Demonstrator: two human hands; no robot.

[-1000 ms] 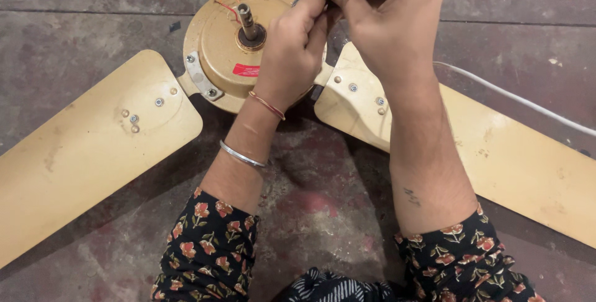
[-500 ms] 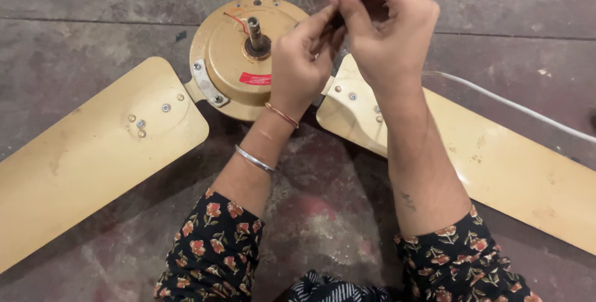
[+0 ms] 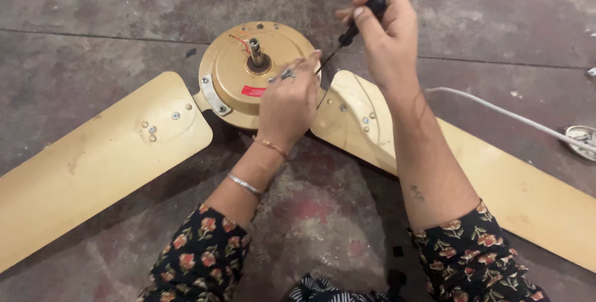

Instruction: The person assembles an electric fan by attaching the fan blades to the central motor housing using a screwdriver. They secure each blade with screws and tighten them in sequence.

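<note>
Blades (image 3: pixel 93 159) look broad, thin and bendable on the floor; the motor housing (image 3: pixel 242 72) looks heavy and rigid. Left hand (image 3: pixel 288 100) rests curled on the housing. Right hand (image 3: pixel 388 29) clenches a slim screwdriver (image 3: pixel 347 35) by its handle.

The round metal ceiling-fan motor housing (image 3: pixel 233 81) is tan-gold with a red label. 2 flat fan blades (image 3: pixel 93 159) are cream. Black sleeves (image 3: pixel 198 258) carry red flowers. The screwdriver handle (image 3: pixel 375 4) is black.
</note>
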